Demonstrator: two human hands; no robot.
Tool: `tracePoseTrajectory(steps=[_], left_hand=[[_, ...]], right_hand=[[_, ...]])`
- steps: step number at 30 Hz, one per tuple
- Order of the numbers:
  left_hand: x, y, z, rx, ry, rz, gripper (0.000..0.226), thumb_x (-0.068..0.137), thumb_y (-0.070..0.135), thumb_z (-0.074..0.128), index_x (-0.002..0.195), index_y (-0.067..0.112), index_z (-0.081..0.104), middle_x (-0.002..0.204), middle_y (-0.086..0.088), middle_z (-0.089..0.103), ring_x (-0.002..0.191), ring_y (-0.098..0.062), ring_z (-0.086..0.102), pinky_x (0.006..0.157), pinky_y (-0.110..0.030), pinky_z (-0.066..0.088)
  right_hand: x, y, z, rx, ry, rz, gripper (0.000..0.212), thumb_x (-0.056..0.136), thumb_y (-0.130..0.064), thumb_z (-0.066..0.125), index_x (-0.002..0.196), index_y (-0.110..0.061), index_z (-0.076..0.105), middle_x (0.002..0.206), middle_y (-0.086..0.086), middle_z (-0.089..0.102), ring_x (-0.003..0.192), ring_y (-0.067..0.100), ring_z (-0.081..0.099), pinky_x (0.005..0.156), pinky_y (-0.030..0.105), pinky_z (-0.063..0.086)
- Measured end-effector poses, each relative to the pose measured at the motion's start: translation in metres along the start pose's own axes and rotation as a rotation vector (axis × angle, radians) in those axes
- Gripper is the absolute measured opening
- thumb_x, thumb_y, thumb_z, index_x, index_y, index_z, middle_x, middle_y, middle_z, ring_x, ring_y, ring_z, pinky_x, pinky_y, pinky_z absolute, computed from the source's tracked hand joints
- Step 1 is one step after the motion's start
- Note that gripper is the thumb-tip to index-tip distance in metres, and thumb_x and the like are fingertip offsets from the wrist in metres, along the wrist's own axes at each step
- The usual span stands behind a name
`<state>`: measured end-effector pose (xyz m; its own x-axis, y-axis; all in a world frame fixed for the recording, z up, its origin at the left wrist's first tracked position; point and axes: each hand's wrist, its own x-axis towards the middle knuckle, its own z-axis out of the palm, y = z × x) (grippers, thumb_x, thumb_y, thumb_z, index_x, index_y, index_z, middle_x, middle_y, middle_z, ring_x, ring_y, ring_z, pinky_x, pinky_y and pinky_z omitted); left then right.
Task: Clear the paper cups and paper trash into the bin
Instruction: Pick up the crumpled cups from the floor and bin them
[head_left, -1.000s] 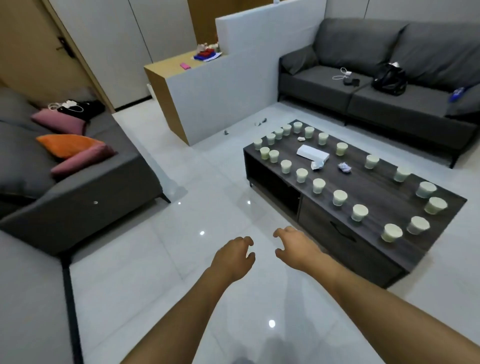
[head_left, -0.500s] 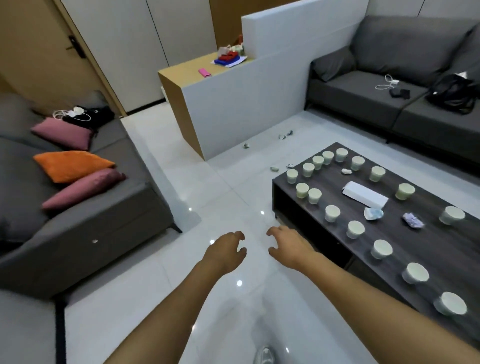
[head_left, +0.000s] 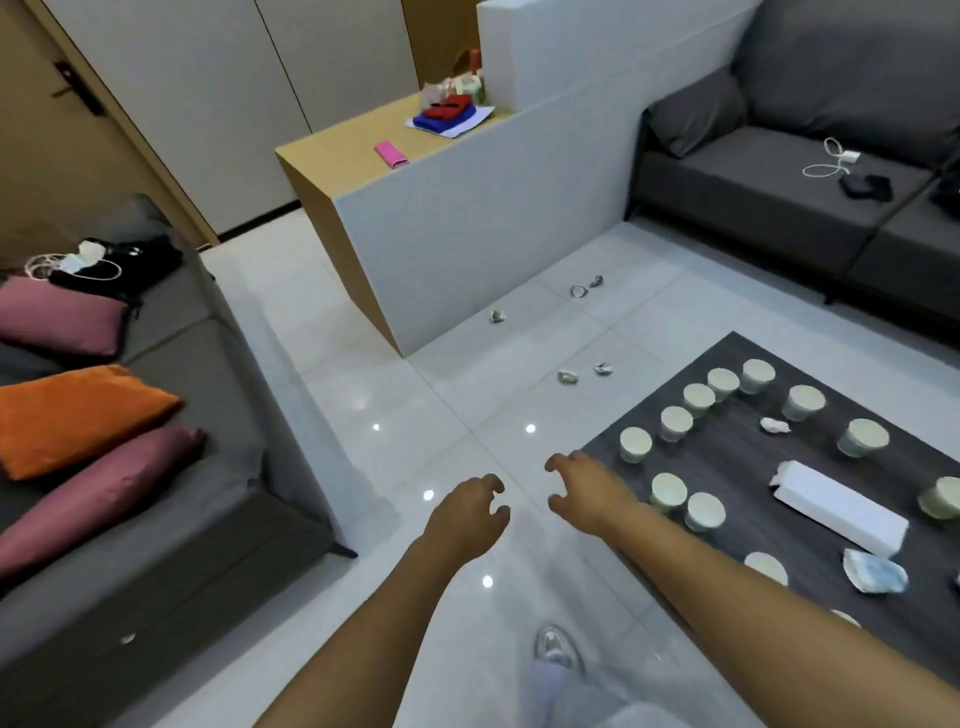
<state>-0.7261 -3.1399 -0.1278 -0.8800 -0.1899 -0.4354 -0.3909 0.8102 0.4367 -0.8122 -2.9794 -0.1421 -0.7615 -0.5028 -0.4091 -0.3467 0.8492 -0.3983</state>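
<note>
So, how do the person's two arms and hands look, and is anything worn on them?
Both forearms are bare as far as the frame shows: no sleeve is visible. The left hand and the right hand wear no glove, and I see no watch, ring or bracelet on either.

Pale paper cups (head_left: 635, 445), upright, open mouths up, spread in loose rows over the dark worktop (head_left: 737, 467). Small white paper wad (head_left: 774, 425) lies among the far cups. Crumpled blue-white paper (head_left: 874, 570) lies near the front. Five small crumpled paper scraps (head_left: 567, 376) scattered on the floor beyond the worktop.
</note>
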Motion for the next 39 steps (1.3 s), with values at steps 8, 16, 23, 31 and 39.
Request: tracePoseTrajectory(steps=[8, 16, 23, 31, 39], left_hand=[[0.167, -0.030, -0.111, -0.033, 0.028, -0.061, 0.036, 0.095, 0.032, 0.048, 0.128, 0.019, 0.049, 0.125, -0.002, 0.055, 0.115, -0.015, 0.052, 0.092, -0.027, 0.043], [0.366, -0.069, -0.216, -0.023, 0.010, 0.003, 0.037, 0.095, 0.031, 0.049, 0.129, 0.018, 0.049, 0.128, -0.005, 0.055, 0.117, -0.017, 0.051, 0.093, -0.027, 0.042], [0.522, -0.078, -0.316, 0.075, -0.031, 0.058, 0.038, 0.095, 0.030, 0.049, 0.130, 0.017, 0.049, 0.128, -0.005, 0.055, 0.117, -0.020, 0.052, 0.095, -0.031, 0.044], [0.708, -0.051, -0.351, 0.099, -0.130, 0.075, 0.037, 0.094, 0.031, 0.051, 0.129, 0.018, 0.051, 0.125, -0.004, 0.056, 0.114, -0.020, 0.053, 0.093, -0.031, 0.045], [0.888, -0.024, -0.371, 0.058, -0.207, 0.000, 0.035, 0.094, 0.028, 0.051, 0.127, 0.016, 0.051, 0.123, -0.005, 0.057, 0.111, -0.019, 0.055, 0.091, -0.030, 0.046]], right_hand=[[0.186, -0.027, -0.090, 0.005, -0.033, -0.019, 0.050, 0.093, -0.028, 0.051, 0.140, -0.021, 0.038, 0.136, 0.005, 0.041, 0.121, 0.027, 0.045, 0.094, 0.040, 0.046], [0.384, -0.059, -0.140, 0.041, -0.025, 0.031, 0.050, 0.093, -0.028, 0.052, 0.140, -0.020, 0.038, 0.136, 0.006, 0.041, 0.117, 0.027, 0.048, 0.092, 0.038, 0.046], [0.520, -0.075, -0.190, 0.107, -0.036, 0.107, 0.049, 0.092, -0.028, 0.052, 0.139, -0.021, 0.040, 0.135, 0.006, 0.043, 0.117, 0.027, 0.049, 0.092, 0.038, 0.047], [0.679, -0.027, -0.239, 0.201, -0.080, 0.183, 0.050, 0.090, -0.026, 0.054, 0.139, -0.020, 0.041, 0.134, 0.007, 0.044, 0.120, 0.028, 0.046, 0.095, 0.036, 0.044], [0.849, 0.036, -0.285, 0.281, -0.092, 0.266, 0.050, 0.090, -0.024, 0.054, 0.139, -0.019, 0.041, 0.138, 0.008, 0.041, 0.118, 0.029, 0.047, 0.090, 0.035, 0.047]])
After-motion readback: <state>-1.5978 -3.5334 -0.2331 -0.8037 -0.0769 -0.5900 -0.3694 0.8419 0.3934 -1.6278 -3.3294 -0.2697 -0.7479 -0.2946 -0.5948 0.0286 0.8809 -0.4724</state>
